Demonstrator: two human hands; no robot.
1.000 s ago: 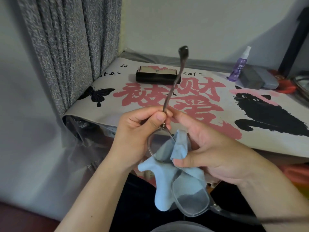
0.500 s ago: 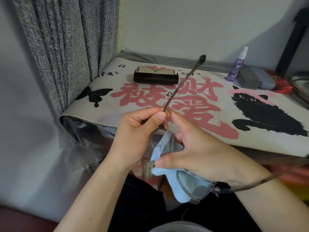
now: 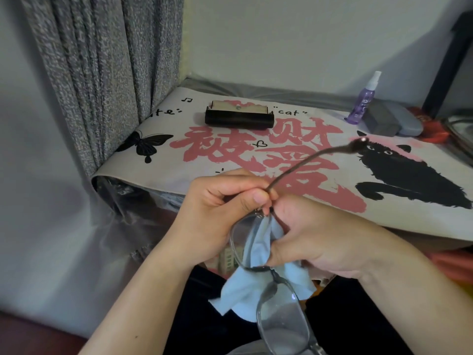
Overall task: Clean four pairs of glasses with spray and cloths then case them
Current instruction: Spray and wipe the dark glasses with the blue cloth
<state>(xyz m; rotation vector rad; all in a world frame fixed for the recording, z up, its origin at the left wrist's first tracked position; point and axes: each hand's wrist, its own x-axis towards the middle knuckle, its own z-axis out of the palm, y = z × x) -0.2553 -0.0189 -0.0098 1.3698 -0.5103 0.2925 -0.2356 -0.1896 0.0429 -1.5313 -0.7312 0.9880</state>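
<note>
Dim, soft indoor light; the pale far wall (image 3: pixel 294 34) is brightest. Wide-angle bending curves the edges. A small glint sits on the brown temple tip (image 3: pixel 362 141), slightly motion-blurred.

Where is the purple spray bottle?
The spray bottle stands at the table's far right, just left of the grey cases.

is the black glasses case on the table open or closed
Open. The black glasses case has its lid raised, showing the pale inner lining behind the dark body.

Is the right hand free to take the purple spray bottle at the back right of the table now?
Probably not yet: the right hand pinches the blue cloth on the glasses. The path to the spray bottle looks open.
</note>
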